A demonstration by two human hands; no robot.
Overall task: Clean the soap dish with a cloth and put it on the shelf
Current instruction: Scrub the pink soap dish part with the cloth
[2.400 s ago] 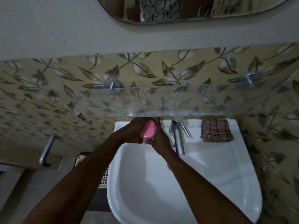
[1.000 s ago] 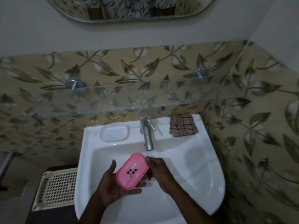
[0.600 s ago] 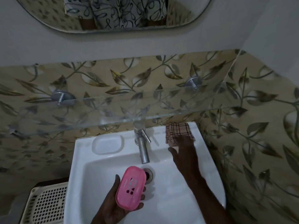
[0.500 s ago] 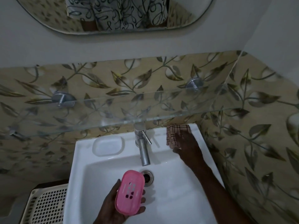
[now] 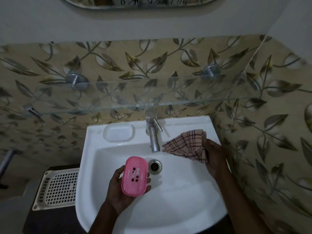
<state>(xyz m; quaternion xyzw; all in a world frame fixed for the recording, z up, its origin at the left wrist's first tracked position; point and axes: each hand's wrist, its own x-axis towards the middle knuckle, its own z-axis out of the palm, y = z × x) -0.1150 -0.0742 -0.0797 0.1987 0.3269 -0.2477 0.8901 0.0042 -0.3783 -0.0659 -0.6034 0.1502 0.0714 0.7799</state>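
A pink soap dish (image 5: 134, 175) with drain holes rests in my left hand (image 5: 118, 191), held over the white basin just left of the drain. My right hand (image 5: 213, 157) grips a beige checked cloth (image 5: 187, 144), lifted off the basin's back right ledge and hanging partly unfolded beside the tap. A clear glass shelf (image 5: 168, 103) runs along the leaf-patterned wall above the basin, with nothing on it.
The white basin (image 5: 168, 208) has a chrome tap (image 5: 152, 132) at the back and a moulded soap recess (image 5: 119, 132) to its left. A perforated plastic basket (image 5: 57, 188) sits left of the basin. A tiled wall closes in on the right.
My right hand let go of the soap dish, reached to the back right ledge, took the checked cloth and lifted it. The left hand keeps the dish over the basin.
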